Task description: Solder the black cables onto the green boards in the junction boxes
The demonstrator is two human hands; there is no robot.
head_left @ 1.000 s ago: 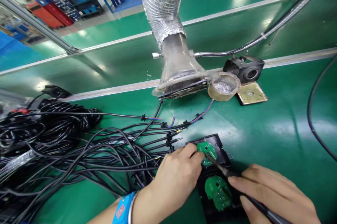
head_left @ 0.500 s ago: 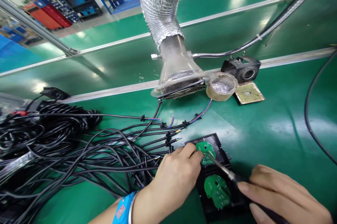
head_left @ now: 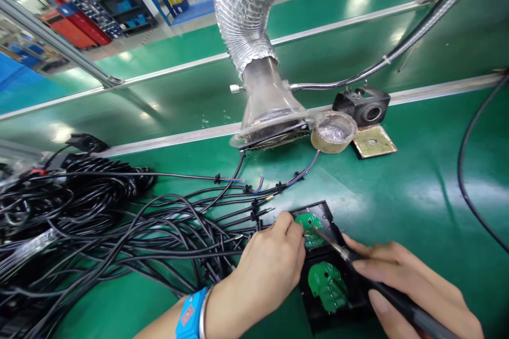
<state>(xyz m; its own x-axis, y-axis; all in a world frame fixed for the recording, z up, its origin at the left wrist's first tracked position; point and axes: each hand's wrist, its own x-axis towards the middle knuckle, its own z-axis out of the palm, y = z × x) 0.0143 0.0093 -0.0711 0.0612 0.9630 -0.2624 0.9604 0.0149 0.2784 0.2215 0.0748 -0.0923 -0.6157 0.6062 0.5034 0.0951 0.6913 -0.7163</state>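
Note:
My right hand (head_left: 413,286) grips a soldering iron (head_left: 393,291) by its black handle, with the metal tip on or just over the upper green circuit board (head_left: 305,220). That board lies in a black plastic housing (head_left: 326,211). At the board's left edge my left hand (head_left: 270,254) is closed in a pinch on a cable's wires; a small yellowish wire end shows past the fingertips, and the rest is hidden by the hand. Nearer to me, a second green circuit board (head_left: 328,286) sits in a black housing. Whether the tip touches a joint is too small to tell.
Black cables (head_left: 167,243) with bared wire ends cover the left side. Behind the boards stand a fume extractor hood (head_left: 266,100) on a silver duct (head_left: 246,15), a round solder pot (head_left: 334,135), a sponge tray (head_left: 374,141) and a black iron stand (head_left: 363,105).
The soldering iron's handle and my right hand have shifted slightly left and up, and more of the hand's fingers show. My left hand stays at the upper board, its wrist slightly shifted.

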